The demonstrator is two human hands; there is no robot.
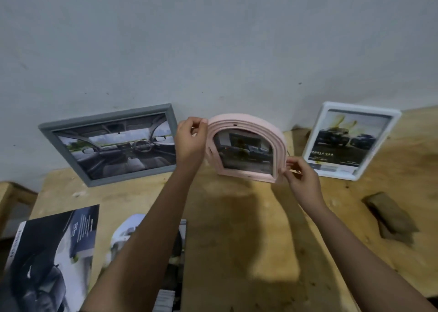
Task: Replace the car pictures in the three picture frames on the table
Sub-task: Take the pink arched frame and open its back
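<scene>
Three frames stand at the back of the wooden table (pixel 237 240). A pink arched frame (pixel 251 127) with a dark pickup-truck picture is in the middle, tilted a little. My left hand (pixel 190 141) pinches its upper left edge. My right hand (pixel 299 176) grips its lower right corner. A grey frame (pixel 106 116) with a car-interior picture leans on the wall at the left. A white frame (pixel 393 131) with a car picture stands at the right.
Loose car pictures lie at the table's near left: a dark brochure page (pixel 47 259) and another sheet (pixel 170 276) partly under my left forearm. A brown block (pixel 391 217) lies at the right. The grey wall rises right behind the frames.
</scene>
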